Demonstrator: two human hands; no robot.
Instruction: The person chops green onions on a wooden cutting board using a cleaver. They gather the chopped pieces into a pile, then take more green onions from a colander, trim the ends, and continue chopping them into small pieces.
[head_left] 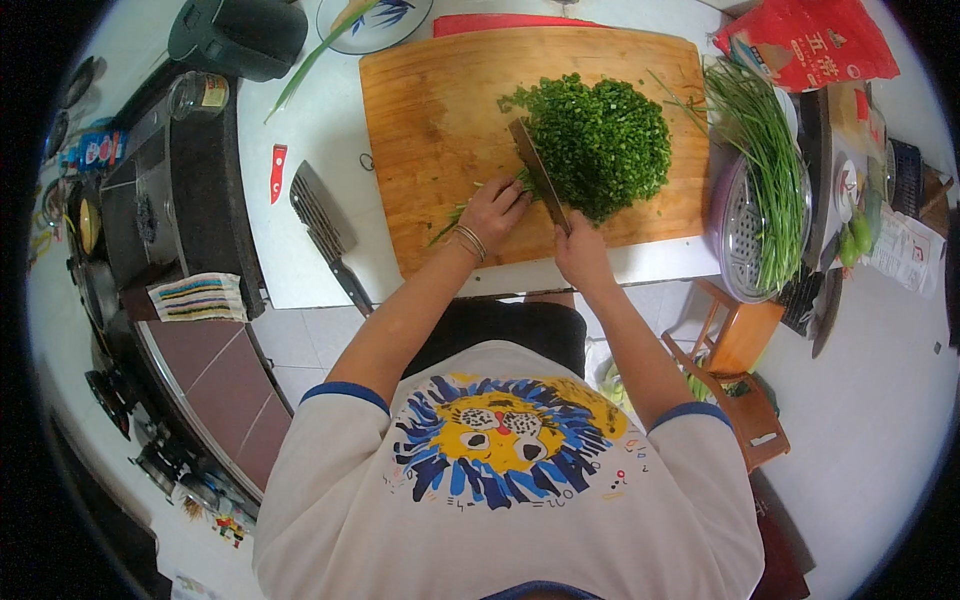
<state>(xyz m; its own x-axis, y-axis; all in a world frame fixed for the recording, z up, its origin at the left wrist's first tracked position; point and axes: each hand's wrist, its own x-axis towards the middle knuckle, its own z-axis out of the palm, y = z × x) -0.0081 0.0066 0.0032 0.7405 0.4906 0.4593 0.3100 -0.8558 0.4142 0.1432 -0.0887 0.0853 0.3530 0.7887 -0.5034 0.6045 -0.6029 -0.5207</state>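
On the large wooden cutting board [430, 110], my left hand [495, 214] presses down on a small bunch of chives [447, 226], whose ends stick out to the left of the fingers. Bracelets circle that wrist. My right hand [583, 250] grips the handle of a kitchen knife [538, 168]. Its blade slants up and to the left, just right of my left fingertips. A big heap of finely chopped chives [605, 140] lies against the blade's right side and spreads over the right half of the board.
Long uncut chives [775, 175] drape over a purple-rimmed colander [738, 240] right of the board. A slotted knife [318, 215] and a small red-handled object [278, 173] lie at left. Behind stand a patterned plate [350, 42] and a red bag [815, 42]. A wooden chair [742, 340] is below right.
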